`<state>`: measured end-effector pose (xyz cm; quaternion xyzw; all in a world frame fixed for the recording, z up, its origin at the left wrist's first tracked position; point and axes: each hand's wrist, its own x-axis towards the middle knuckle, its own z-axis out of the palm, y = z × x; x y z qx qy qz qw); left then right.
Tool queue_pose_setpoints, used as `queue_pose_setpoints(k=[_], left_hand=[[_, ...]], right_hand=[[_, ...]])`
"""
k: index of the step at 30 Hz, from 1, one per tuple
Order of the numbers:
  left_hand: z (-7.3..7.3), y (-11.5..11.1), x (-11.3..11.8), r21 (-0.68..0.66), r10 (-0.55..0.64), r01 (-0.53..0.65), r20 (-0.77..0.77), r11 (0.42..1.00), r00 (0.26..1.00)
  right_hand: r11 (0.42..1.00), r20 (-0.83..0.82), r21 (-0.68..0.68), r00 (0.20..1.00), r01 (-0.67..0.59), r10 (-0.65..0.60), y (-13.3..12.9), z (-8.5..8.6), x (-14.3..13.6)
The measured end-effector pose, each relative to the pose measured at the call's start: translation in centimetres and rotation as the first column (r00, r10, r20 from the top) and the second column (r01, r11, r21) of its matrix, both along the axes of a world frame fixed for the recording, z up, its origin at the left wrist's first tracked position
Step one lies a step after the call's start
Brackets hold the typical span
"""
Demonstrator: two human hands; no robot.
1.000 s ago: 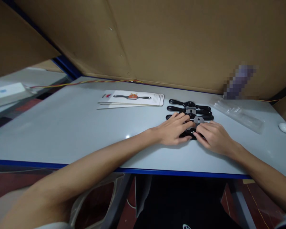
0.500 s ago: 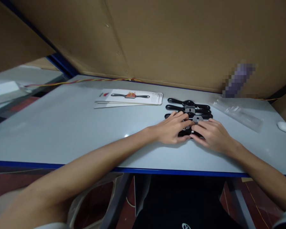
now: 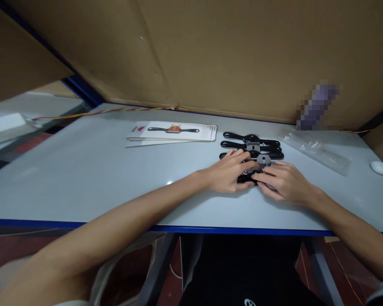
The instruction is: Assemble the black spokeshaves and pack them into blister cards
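Observation:
Several black two-handled tools (image 3: 251, 138) with metal plates at their middles lie in a column on the grey table. My left hand (image 3: 232, 171) is curled round the left part of the nearest tool, fingers over its handle. My right hand (image 3: 281, 180) pinches at the middle of that same tool from the right, its fingertips close to those of my left hand. A loose-looking metal plate (image 3: 263, 159) shows just above my right fingers. Both hands hide most of the nearest tool.
Printed cards (image 3: 178, 131) with a tool picture lie left of the tools. Clear plastic packaging (image 3: 319, 153) and a white mouse-like object (image 3: 382, 168) lie to the right. A cardboard wall (image 3: 230, 55) rises behind the table, with a blurred purple item (image 3: 317, 106) before it.
My right fingers have shifted slightly at the tool's middle. My left hand stays almost where it was, and the camera view has moved a little.

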<state>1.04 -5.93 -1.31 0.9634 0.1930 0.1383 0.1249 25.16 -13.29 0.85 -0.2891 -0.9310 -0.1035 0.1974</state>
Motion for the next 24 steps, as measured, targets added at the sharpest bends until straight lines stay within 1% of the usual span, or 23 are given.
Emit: queue_pose_setpoints(k=[3, 6, 10, 12, 17, 21, 24], left_hand=[[-0.04, 0.07, 0.06, -0.006, 0.002, -0.002, -0.009, 1.0, 1.0], [-0.18, 0.15, 0.11, 0.003, 0.006, -0.006, -0.006, 1.0, 1.0], [-0.23, 0.13, 0.14, 0.01, 0.004, -0.004, -0.005, 1.0, 1.0], [-0.2, 0.09, 0.14, 0.003, 0.0, 0.0, 0.0, 1.0, 1.0], [-0.28, 0.14, 0.13, -0.011, 0.002, -0.002, 0.012, 1.0, 1.0], [-0.32, 0.17, 0.19, -0.022, 0.004, -0.004, 0.007, 1.0, 1.0], [-0.14, 0.08, 0.23, -0.042, 0.005, -0.003, 0.034, 0.999, 0.999]], right_hand=[[0.999, 0.018, 0.025, 0.999, 0.032, -0.033, -0.01, 0.07, 0.25], [0.998, 0.034, 0.002, 0.998, 0.062, -0.062, -0.02, 0.21, 0.47], [0.997, 0.044, -0.071, 0.998, -0.035, 0.038, -0.05, 0.33, 0.45], [0.996, 0.046, -0.069, 0.997, -0.052, 0.055, -0.08, 0.37, 0.4], [0.999, 0.075, -0.02, 0.997, 0.037, -0.035, -0.15, 0.49, 0.57], [0.998, 0.111, -0.02, 0.992, 0.066, -0.063, -0.33, 0.5, 0.63], [0.993, 0.121, -0.028, 0.986, 0.118, -0.113, -0.49, 0.49, 0.55]])
